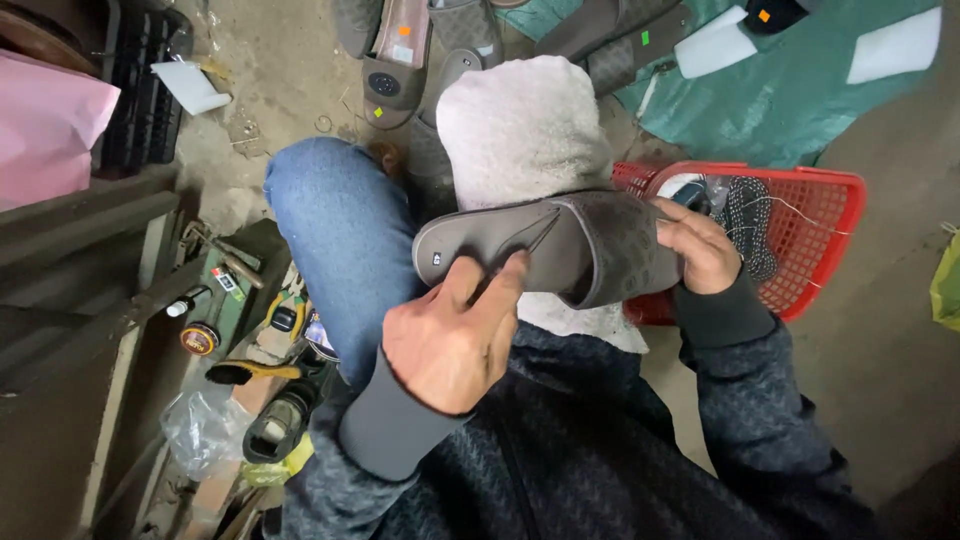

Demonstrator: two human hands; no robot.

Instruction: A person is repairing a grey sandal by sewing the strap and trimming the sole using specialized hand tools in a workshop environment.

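Left hand [450,340]: knuckles up, wrist bent, grip pinching the slipper's heel edge.
Right hand [700,245]: grip curled around the strap end.
Slipper [545,250]: grey, held level over the lap, beside a red basket [820,230].

Below me the floor [880,340] is bare, dusty concrete, littered with scraps toward eleven o'clock. At one o'clock a green tarp [800,100] lies spread over it, white foam pieces [712,45] resting on top. At three o'clock sits a red plastic basket [815,235]. Toward nine o'clock a dark, worn workbench [75,260] edges in, with a pink sheet [45,125] at ten. The light is dim and flat.
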